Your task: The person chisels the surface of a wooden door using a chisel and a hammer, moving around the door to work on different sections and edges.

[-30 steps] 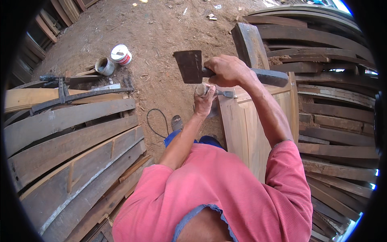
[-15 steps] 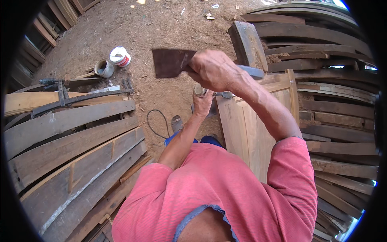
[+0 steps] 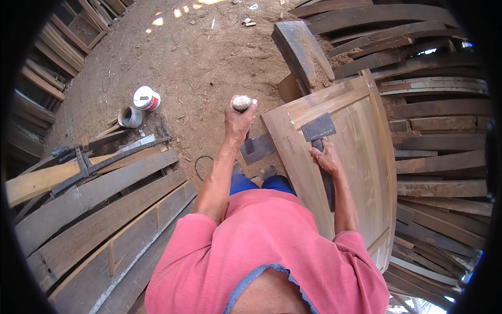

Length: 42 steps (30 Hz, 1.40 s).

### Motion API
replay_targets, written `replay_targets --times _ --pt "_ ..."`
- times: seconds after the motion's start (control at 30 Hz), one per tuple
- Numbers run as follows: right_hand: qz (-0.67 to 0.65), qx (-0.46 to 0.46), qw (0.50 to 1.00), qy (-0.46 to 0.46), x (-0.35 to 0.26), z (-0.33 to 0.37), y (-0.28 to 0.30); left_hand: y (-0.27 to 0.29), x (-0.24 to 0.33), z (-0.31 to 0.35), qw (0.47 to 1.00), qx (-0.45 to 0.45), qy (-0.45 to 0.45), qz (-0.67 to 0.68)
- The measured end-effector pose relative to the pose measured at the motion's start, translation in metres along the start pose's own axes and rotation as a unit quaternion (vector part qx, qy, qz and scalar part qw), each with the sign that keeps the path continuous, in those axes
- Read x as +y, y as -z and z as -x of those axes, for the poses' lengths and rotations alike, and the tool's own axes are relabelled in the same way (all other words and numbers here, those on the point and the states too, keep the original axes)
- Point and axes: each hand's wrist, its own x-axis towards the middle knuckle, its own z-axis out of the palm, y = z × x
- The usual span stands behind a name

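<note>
My left hand is closed around a tool with a pale, round-ended handle, seen end-on; its lower part is hidden below my fist. It is just left of a panelled wooden door. My right hand is over the door, closed on a hatchet-like tool with a flat, dark, rectangular head. The head points away from me and the dark handle runs back toward my body. Whether the head touches the door cannot be made out. A flat grey piece shows between my left forearm and the door's edge.
A thick dark timber stands beyond the door. Stacked boards lie at the right and left, with a clamp on the left stack. A white bucket and a grey pot stand on the sawdust-strewn ground.
My right hand has come down and right with the hatchet-like tool, from above the left hand to over the door. My left hand has shifted left, away from the door's corner.
</note>
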Motion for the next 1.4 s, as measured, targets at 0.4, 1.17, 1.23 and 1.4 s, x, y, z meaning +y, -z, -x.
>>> replay_targets --times 0.4,1.17,1.23,1.4 --pt "-0.327 0.023 0.931 -0.162 0.13 0.003 -0.041 -0.127 -0.052 -0.065 0.684 -0.241 -0.03 -0.687" --pt "-0.209 0.178 0.906 -0.322 0.095 0.005 -0.048 -0.156 -0.04 -0.153 0.526 -0.539 -0.117 -0.647" --pt "-0.172 0.188 0.907 -0.334 0.088 0.004 -0.046 -0.158 -0.041 -0.16 0.503 -0.541 -0.119 -0.663" --pt "-0.078 0.243 0.897 -0.362 0.086 -0.014 -0.054 -0.162 -0.037 -0.183 0.464 -0.597 -0.115 -0.644"
